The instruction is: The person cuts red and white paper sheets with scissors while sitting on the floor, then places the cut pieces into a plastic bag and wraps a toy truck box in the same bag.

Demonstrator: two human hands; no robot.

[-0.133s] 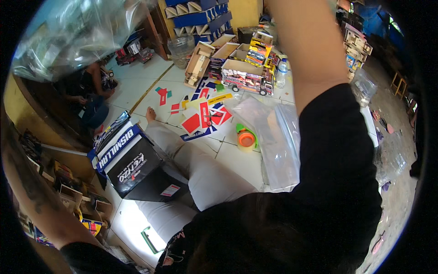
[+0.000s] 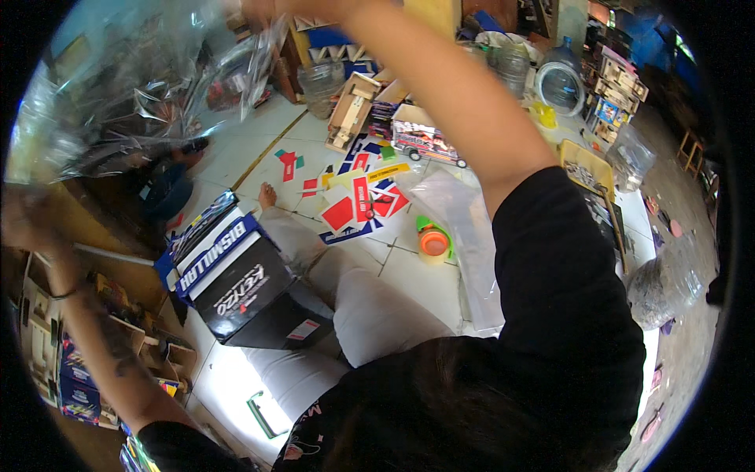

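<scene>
A large clear plastic bag (image 2: 157,86) is stretched up at the upper left between my two raised hands. My left hand (image 2: 30,216), blurred at the far left, is closed on its lower edge. My right hand (image 2: 303,9) grips the other end at the top edge, partly cut off by the frame. Below the bag, a black box-shaped toy truck body (image 2: 248,287) with a blue and white lettered panel rests tilted against my legs. Neither hand touches it.
Coloured sticker pieces (image 2: 338,212) and scissors (image 2: 371,208) lie on the tiles, beside an orange and green tape dispenser (image 2: 432,239) and flat clear plastic (image 2: 469,244). A toy truck (image 2: 425,138) stands beyond. Wooden truck parts (image 2: 169,358) are at left, a yellow tray (image 2: 586,167) at right.
My right arm has swung left across the top, and my left hand has come into view at the far left. The plastic bag is now spread wider and lower.
</scene>
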